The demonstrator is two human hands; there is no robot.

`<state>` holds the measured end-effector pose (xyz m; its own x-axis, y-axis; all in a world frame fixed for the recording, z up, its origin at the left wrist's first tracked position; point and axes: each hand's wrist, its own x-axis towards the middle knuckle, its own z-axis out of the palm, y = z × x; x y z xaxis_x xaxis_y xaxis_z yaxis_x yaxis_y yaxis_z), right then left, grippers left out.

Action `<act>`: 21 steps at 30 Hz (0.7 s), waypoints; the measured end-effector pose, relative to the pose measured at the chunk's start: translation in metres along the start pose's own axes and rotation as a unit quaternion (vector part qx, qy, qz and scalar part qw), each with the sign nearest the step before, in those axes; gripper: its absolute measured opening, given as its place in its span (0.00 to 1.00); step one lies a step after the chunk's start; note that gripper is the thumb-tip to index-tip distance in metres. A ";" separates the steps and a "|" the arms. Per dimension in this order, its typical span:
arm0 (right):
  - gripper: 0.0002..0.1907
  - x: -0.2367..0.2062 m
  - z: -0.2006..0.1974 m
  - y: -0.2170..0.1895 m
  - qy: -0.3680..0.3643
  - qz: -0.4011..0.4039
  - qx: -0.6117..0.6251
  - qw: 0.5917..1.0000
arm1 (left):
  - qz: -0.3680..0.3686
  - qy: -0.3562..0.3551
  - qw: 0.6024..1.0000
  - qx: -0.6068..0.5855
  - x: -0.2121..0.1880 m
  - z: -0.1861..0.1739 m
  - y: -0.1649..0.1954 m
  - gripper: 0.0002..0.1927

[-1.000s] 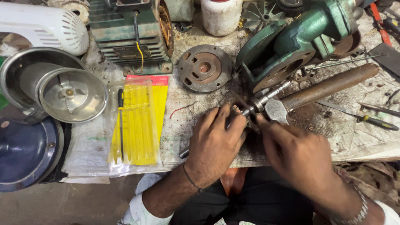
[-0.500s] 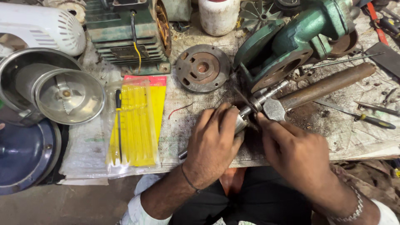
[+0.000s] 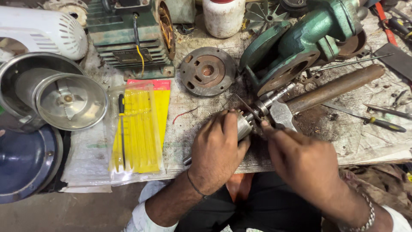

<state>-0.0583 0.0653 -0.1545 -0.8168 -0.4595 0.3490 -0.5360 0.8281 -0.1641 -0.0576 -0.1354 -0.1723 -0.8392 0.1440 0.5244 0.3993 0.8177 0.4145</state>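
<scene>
Here the left hand [image 3: 216,148] grips a grimy steel motor rotor [image 3: 245,124], right hand [image 3: 300,157] pinching its shaft end.

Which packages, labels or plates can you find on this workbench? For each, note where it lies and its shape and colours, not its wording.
Clear plastic packet: flat on the bench, beside the left hand; oblong, yellow backing, red top strip, a black-handled tool inside.
Nameplate: on the side of the green motor at the back; small dull metal rectangle.
White plastic jar: back centre, upright, round, red top edge.
</scene>
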 end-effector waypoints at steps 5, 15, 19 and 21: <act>0.17 0.007 -0.008 -0.009 0.001 -0.001 -0.003 1.000 | -0.001 0.002 1.000 -0.007 0.001 -0.002 -0.003 0.29; 0.22 -0.003 0.006 0.003 0.008 0.004 -0.008 1.000 | -0.018 -0.028 0.999 -0.032 0.002 -0.004 -0.002 0.29; 0.19 -0.004 0.006 0.000 0.036 -0.019 0.011 0.999 | -0.019 -0.025 0.998 -0.061 0.003 -0.006 -0.003 0.32; 0.17 -0.001 0.004 -0.003 0.048 -0.029 0.004 0.998 | -0.013 -0.014 0.999 -0.046 0.003 -0.006 -0.003 0.32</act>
<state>-0.0571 0.0619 -0.1581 -0.7599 -0.4737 0.4451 -0.5843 0.7979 -0.1483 -0.0587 -0.1409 -0.1675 -0.8595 0.1392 0.4919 0.4078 0.7669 0.4955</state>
